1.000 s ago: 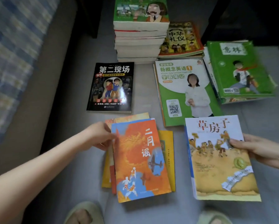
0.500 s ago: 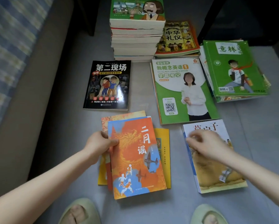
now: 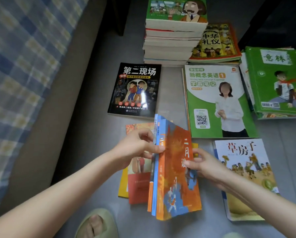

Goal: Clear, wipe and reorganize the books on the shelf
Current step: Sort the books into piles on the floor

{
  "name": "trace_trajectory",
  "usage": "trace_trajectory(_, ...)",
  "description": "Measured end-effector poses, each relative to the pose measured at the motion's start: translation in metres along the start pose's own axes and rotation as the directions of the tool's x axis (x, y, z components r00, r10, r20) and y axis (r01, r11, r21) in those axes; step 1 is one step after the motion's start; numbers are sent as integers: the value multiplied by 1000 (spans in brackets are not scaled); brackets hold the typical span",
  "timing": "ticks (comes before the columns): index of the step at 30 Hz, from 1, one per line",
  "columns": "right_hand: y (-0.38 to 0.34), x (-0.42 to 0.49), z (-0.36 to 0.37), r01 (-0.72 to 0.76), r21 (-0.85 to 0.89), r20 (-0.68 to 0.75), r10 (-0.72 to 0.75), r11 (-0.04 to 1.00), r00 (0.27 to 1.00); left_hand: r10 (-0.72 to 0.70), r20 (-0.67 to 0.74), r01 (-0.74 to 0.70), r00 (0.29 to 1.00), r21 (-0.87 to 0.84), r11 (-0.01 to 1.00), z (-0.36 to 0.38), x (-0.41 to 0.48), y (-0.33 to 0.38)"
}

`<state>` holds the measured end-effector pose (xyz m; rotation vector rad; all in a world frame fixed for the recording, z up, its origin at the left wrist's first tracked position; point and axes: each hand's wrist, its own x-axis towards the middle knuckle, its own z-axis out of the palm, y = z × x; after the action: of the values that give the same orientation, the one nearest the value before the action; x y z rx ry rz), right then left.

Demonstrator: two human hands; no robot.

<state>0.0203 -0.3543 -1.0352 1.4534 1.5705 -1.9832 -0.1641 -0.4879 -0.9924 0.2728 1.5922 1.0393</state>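
Orange book (image 3: 176, 169) mostly hides yellow book (image 3: 195, 146)

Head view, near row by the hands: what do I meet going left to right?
left hand → orange book, tilted up and gripped by both hands → right hand → tan book, lying flat on the floor. The books under the left hand overlap too much to place.

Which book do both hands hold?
The orange book, tilted up between the left hand and the right hand. The black book and the green ones lie flat.
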Motion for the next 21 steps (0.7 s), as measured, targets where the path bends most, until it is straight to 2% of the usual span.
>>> trace_trajectory(2, -2, -7, -6, -24, 103, 83, 16, 994, 996, 83, 68, -89, 994, 106, 990, 8, 1, 12)
trace_trajectory(4, -3, -10, -9, -21, 133, 142, 2, 991, 990, 118, 110, -136, 987, 172, 976, 12, 3, 20)
trace_trajectory(18, -4, -6, -17, -51, -47, 151, 58, 998, 987, 103, 154, -128, 983, 162, 978, 7, 4, 22)
trace_trajectory(20, -6, -8, -15, -44, -150, 115, 61, 988, 991, 80, 165, -112, 983, 191, 975, 3, 4, 23)
trace_trajectory(21, -10, -8, -16, 1, -321, 73, 23, 947, 997, 68, 169, -103, 983, 205, 973, 3, 4, 22)
